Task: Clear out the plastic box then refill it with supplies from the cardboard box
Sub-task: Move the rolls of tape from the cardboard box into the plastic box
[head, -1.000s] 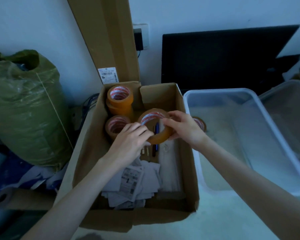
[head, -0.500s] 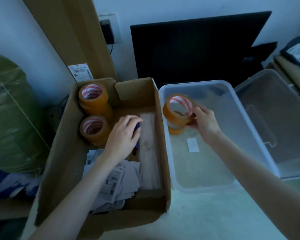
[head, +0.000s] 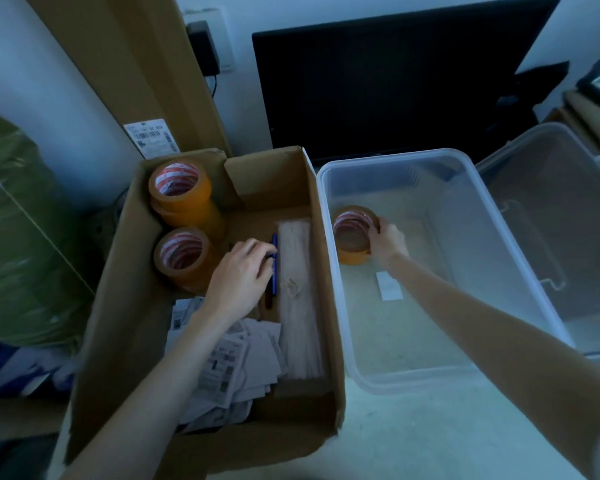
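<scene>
The clear plastic box [head: 520, 258] stands right of the cardboard box [head: 129, 271]. My right hand [head: 387, 245] grips a brown tape roll [head: 352, 233] that sits on top of another roll at the plastic box's left wall. My left hand [head: 239, 275] is inside the cardboard box, fingers curled over a blue pen [head: 274, 265] lying beside a bundle of wooden sticks [head: 297, 296]. A stack of tape rolls [head: 181, 192] and a single roll [head: 182, 256] stand in the cardboard box's far left. A white label [head: 389, 291] lies on the plastic box's floor.
Loose paper slips [head: 236, 362] fill the cardboard box's near part. The plastic lid [head: 548, 237] leans at the right. A dark monitor [head: 395, 88] stands behind, a green bag [head: 21, 230] at the left, and a tall cardboard sheet [head: 129, 71] leans on the wall.
My right hand carried the tape roll from the cardboard box into the plastic box and lowered it onto the roll there. My left hand shifted to the pens.
</scene>
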A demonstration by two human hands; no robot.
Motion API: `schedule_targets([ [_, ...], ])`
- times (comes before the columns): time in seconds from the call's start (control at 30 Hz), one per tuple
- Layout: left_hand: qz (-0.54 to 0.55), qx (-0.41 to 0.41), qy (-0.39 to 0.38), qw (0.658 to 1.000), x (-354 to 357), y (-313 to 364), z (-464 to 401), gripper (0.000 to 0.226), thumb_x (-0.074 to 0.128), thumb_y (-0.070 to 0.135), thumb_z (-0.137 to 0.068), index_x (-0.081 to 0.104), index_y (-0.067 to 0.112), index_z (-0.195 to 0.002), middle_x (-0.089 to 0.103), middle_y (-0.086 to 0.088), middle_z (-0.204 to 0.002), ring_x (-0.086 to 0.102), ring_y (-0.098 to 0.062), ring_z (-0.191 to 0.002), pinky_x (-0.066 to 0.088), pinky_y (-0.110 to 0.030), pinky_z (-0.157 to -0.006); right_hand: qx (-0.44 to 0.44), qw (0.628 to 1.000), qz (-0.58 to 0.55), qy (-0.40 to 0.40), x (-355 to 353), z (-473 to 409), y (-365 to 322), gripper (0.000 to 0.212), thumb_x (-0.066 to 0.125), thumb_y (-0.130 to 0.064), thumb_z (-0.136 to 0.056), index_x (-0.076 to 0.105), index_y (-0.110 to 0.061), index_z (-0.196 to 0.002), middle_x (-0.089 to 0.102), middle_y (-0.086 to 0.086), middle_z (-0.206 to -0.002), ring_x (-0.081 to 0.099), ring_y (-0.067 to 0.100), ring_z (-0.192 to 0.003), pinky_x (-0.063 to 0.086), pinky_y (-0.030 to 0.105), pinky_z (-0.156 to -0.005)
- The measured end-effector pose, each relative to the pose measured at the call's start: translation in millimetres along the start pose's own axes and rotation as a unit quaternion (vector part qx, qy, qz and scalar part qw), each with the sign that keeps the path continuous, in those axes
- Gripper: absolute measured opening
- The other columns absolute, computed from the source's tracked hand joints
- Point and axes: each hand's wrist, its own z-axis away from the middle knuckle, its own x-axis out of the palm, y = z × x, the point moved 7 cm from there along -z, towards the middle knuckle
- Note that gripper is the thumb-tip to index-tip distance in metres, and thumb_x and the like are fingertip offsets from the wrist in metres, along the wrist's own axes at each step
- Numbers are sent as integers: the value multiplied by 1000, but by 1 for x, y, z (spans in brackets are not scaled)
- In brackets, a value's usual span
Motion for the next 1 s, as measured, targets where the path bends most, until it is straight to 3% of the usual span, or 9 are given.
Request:
schedule_targets([
  [0.17,-3,4,4,1000,-1,-7,0,23,45,22,-99,60,17,-116,55,2,-112,52,-15,-102,46,-30,-80,11,999,-6,-34,1,-1,1,32,44,-22,-99,52,-7,-126,61,22,-118,58,38,-105,49,46,-91],
  [0.3,-11,-8,11,1000,0,-19,5,23,47,21,-97,60,18,-115,55,1,-111,52,-16,-102,47,-32,-79,-21,997,-8,-73,-5,11,-11,35,52,-19,-96,51,-12,-130,62,12,-117,57,29,-108,45,35,-90],
  [0.47,-74,-73,28,994,-5,-49,18,29,52,25,-95,55,20,-123,52,0,-124,50,-21,-115,43,-39,-93,-109,991,-68,-41,-24,42,-50,32,55,-12,-92,60,-14,-123,66,4,-111,63,15,-97,48,28,-91],
  [0.53,-107,-121,36,986,-12,-66,26,39,55,27,-92,49,22,-131,48,-2,-133,44,-22,-125,37,-43,-102,-151,980,-121,-47,-28,61,-71,24,55,-10,-91,63,-18,-111,68,1,-101,67,16,-86,54,34,-86],
  [0.6,-148,-160,39,975,-19,-86,32,49,58,27,-90,42,21,-136,45,-5,-139,39,-24,-131,35,-46,-105,-196,968,-144,-60,-25,81,-92,17,57,-13,-89,63,-22,-101,69,3,-98,67,24,-89,56,42,-85],
  [0.7,-152,-200,-6,968,-18,-116,34,54,56,28,-92,37,16,-141,43,-9,-142,38,-27,-131,36,-48,-104,-236,956,-149,-90,-12,105,-117,14,59,-13,-89,61,-22,-98,69,4,-96,67,20,-92,54,41,-88],
  [0.8,-151,-200,-64,966,-11,-130,32,42,51,27,-95,44,15,-134,50,-10,-135,39,-28,-127,41,-49,-97,-236,953,-135,-131,10,119,-125,15,58,-10,-92,60,-19,-103,69,2,-96,67,16,-93,54,41,-91],
  [0.9,-140,-184,-57,971,-11,-130,31,33,48,17,-96,51,12,-128,57,-11,-126,42,-28,-123,44,-45,-91,-239,952,-125,-142,24,125,-127,14,59,-10,-92,60,-21,-101,68,2,-95,66,18,-95,53,42,-92],
  [1.0,-117,-173,-30,978,-16,-128,33,37,51,5,-91,53,13,-127,61,-9,-120,50,-25,-117,48,-42,-88,-232,957,-108,-135,26,125,-129,15,59,-12,-92,59,-19,-105,67,2,-99,65,17,-99,53,32,-91],
])
